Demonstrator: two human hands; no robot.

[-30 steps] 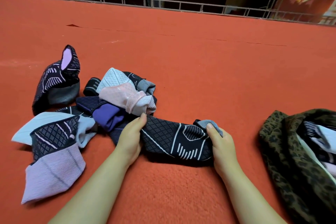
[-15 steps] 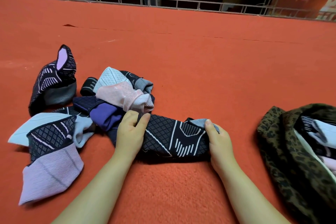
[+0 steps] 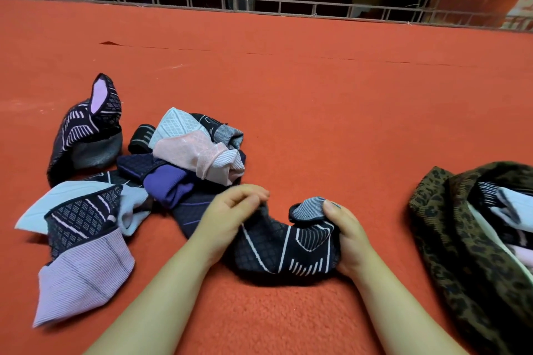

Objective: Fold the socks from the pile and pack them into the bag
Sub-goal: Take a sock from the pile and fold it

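A dark navy sock [image 3: 284, 248] with white lines and a grey striped cuff lies in front of me on the red carpet. My left hand [image 3: 227, 216] pinches its toe end and has it lifted toward the middle. My right hand [image 3: 344, 235] grips the cuff end, thumb on the grey cuff. The pile of socks [image 3: 190, 161] sits just left of my hands, in pink, white, purple and navy. The leopard-print bag [image 3: 450, 242] lies open at the right, with several folded socks inside.
A lilac-and-navy sock [image 3: 83, 251] lies flat at the left front. A navy sock with a pink patch [image 3: 86, 135] stands bunched behind it. Bare red carpet [image 3: 317, 101] stretches beyond to a metal railing [image 3: 230, 3].
My left hand has pulled the sock's toe end off the pile and toward the right hand, so the sock has bunched and shortened. The right hand keeps its hold on the cuff.
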